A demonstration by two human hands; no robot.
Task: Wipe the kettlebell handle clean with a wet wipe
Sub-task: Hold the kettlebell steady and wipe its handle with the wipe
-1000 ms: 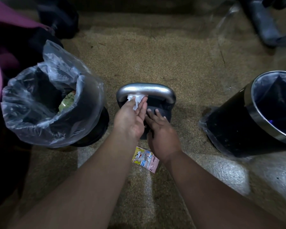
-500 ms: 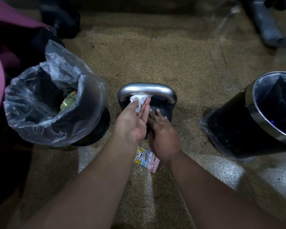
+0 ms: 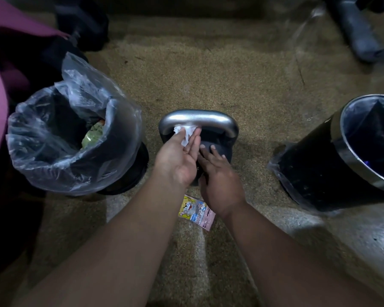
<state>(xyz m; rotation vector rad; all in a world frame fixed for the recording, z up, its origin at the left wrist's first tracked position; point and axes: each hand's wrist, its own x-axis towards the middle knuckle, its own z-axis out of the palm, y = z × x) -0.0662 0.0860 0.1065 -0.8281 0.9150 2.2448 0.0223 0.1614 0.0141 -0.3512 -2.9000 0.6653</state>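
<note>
A black kettlebell (image 3: 220,149) with a silver handle (image 3: 197,119) stands on the speckled floor at the centre. My left hand (image 3: 179,158) pinches a white wet wipe (image 3: 186,134) between thumb and straight fingers and holds it against the underside of the handle's left part. My right hand (image 3: 217,180) lies flat on the kettlebell's black body, fingers straight, just right of the left hand. Both hands hide much of the body.
A bin lined with a clear plastic bag (image 3: 60,138) stands close on the left, with some rubbish inside. A black bin with a metal rim (image 3: 341,156) stands on the right. A small colourful wipe packet (image 3: 197,212) lies on the floor under my right wrist.
My left hand has slid the wipe a little to the right along the handle and turned its palm more sideways. My right hand has stayed on the kettlebell body.
</note>
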